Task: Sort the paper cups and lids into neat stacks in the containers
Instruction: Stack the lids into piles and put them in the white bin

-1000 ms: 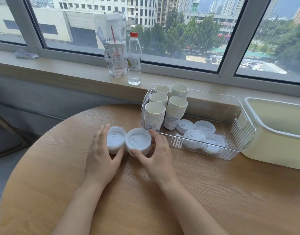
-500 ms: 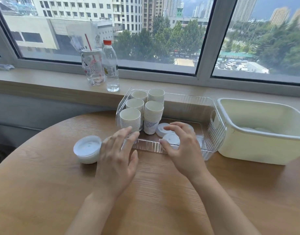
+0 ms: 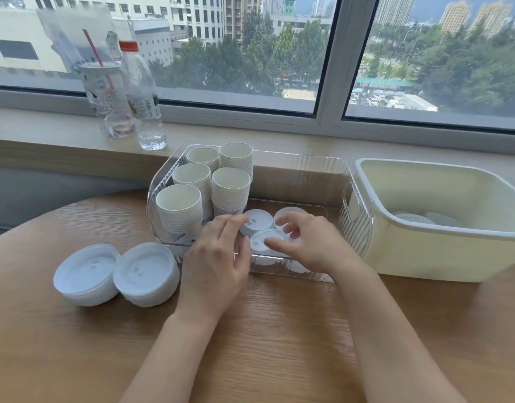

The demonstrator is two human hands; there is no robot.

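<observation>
Several stacks of white paper cups [image 3: 231, 184] stand in the left half of the clear plastic container [image 3: 356, 228]. Loose white lids lie on its floor to their right. My left hand [image 3: 218, 257] reaches over the container's front wall, fingers spread, fingertips at the back lid [image 3: 257, 221]. My right hand [image 3: 311, 242] is inside the container, fingers curled over the lids, thumb resting on the front lid [image 3: 263, 239]; no lid is lifted. Two stacks of lids [image 3: 86, 274] [image 3: 145, 273] sit side by side on the table, left of my hands.
A cream plastic tub [image 3: 424, 257] stands right of the clear container, with a few lids on its floor. On the windowsill behind are a water bottle [image 3: 141, 97] and a plastic cup with a red straw [image 3: 105, 94]. The round wooden table [image 3: 279, 330] curves away at the left.
Both hands let go of the two lid stacks on the table and moved right to the clear container. They now rest on the loose lids inside it. The view has shifted closer.
</observation>
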